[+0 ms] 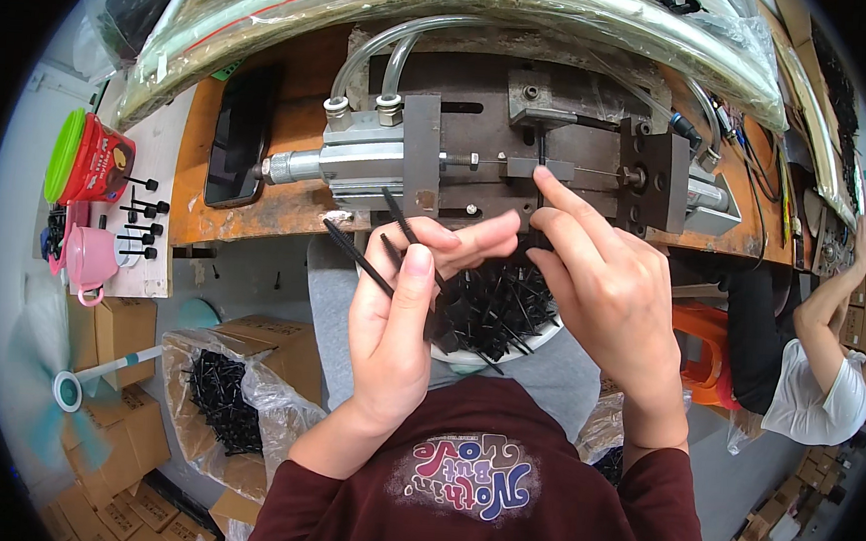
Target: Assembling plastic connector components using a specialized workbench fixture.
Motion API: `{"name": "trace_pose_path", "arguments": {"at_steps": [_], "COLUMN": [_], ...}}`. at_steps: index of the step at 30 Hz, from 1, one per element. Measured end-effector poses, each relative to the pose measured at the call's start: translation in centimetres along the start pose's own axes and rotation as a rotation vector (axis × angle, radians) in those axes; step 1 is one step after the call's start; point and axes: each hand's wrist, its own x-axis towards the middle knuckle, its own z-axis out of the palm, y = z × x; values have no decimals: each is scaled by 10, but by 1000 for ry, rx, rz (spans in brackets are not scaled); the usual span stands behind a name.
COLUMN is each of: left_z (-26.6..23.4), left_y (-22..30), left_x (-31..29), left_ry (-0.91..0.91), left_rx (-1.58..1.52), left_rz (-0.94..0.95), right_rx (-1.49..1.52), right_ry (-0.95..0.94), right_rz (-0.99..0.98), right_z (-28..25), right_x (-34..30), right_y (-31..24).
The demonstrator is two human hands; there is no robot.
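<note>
My left hand [391, 327] is closed around several thin black wands [357, 257] that look like mascara wands; their bristly ends stick out between thumb and fingers. At the metal fixture's small central block [525, 168], my right hand [613, 285] reaches in with its index fingertip at the block. A dark wand [542, 144] stands in line with the block, and the right thumb and middle finger close around its near end, partly hidden. Below both hands, a white bowl [545, 337] on my lap holds a heap of black wands [495, 303].
Pneumatic cylinders [360, 159] with clear hoses flank the fixture on the wooden bench [289, 222]. A phone [239, 133], red tub [101, 160], pink cup [91, 257] and capped wands [141, 228] lie left. A wand-filled bag [221, 397] stands below; another person [823, 389] sits right.
</note>
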Motion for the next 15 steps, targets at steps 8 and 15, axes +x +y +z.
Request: {"name": "trace_pose_path", "arguments": {"at_steps": [8,15], "left_z": [9,3], "left_y": [-6,-1], "left_x": [-3,-3], "left_ry": [-179,-46], "left_rx": [-108,43], "left_rz": [-41,-54], "right_rx": [402,330], "right_ry": [127,165], "right_rz": [-189,139], "right_z": [-4,-4], "right_x": [-16,-17], "right_y": [-29,-11]}}
